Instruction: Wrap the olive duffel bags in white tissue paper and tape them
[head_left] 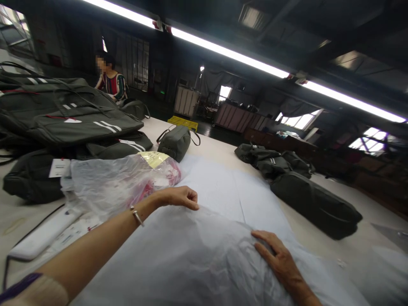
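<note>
A large translucent plastic bag (197, 259) lies over white sheets (219, 187) on the table. My left hand (181, 197) pinches the bag's upper edge, its fingers pressed together. To the right, my right hand (277, 257) rests on the bag near the same edge, fingers spread somewhat apart. Beyond my left wrist is a clear plastic bag (105, 178) with pink and white contents and a yellow label (154, 159).
Dark green bags (79, 114) are piled at the left, and a small one (176, 142) stands at the table's far edge. More dark bags (312, 202) lie at the right. A person (112, 83) sits beyond the table.
</note>
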### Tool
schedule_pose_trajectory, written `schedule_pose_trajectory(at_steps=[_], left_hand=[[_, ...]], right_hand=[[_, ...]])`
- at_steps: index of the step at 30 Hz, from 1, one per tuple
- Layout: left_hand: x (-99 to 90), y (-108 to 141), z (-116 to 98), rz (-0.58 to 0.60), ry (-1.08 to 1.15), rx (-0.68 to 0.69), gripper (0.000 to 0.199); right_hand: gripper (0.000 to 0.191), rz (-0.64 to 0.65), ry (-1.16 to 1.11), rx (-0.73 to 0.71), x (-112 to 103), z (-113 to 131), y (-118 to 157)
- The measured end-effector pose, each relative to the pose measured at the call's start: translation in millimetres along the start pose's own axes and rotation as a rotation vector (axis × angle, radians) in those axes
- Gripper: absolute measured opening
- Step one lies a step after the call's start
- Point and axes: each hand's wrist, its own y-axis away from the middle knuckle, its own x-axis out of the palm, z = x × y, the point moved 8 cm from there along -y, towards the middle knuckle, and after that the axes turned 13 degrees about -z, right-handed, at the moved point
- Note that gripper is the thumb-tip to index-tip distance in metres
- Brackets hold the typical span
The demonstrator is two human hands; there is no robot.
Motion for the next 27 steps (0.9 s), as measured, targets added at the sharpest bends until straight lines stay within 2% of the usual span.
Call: schedule_pose_trajectory(at_steps=[3, 6, 9, 13, 16, 18, 20, 21, 22, 24, 26, 27], left_hand=[[-2.2, 1, -9, 0.068, 0.127, -0.007, 0.037], [-6.0, -5, -10, 0.023, -0.039, -0.027, 0.032], [-1.2, -17, 5, -0.075, -0.214, -0.059, 0.026], [9.6, -25, 39, -0.186, -0.259, -0.070, 0.025], [-7.7, -18, 49, -0.310, -0.355, -0.086, 0.022], [-27.4, -5, 32, -0.420, -0.433, -0.082, 0.023], [-34.9, 12, -10, -0.534, -0.504, 0.006, 0.027], [-27.3, 22, -36, -0.567, -0.531, 0.086, 0.029], [-8.6, 31, -64, -0.553, -0.548, 0.195, 0.032], [59.2, 48, -103, -0.346, -0.526, 0.385, 0.031], [136.3, 63, -116, -0.142, -0.579, 0.553, 0.039], [161.9, 66, -112, -0.156, -0.642, 0.574, 0.039]], right_hand=[[0.037, 0.005, -0.018, 0.014, 0, 0, 1], [0.037, 0.008, -0.032, 0.020, 0, 1, 1], [0.036, 0.008, -0.033, 0.017, 0, 1, 1], [0.033, 0.000, -0.024, 0.008, 1, -2, 0], [0.034, 0.002, -0.024, 0.006, 2, -3, 0], [0.034, -0.001, -0.031, 0.009, 3, -2, -1], [0.035, 0.000, -0.043, 0.014, 3, -1, -2], [0.035, 0.000, -0.050, 0.016, 3, 0, -2], [0.035, 0.000, -0.056, 0.017, 3, 1, -3], [0.035, 0.004, -0.064, 0.013, 4, 2, -3], [0.034, 0.003, -0.067, 0.003, 4, 2, -3], [0.034, 0.003, -0.068, -0.006, 5, 3, -3]])
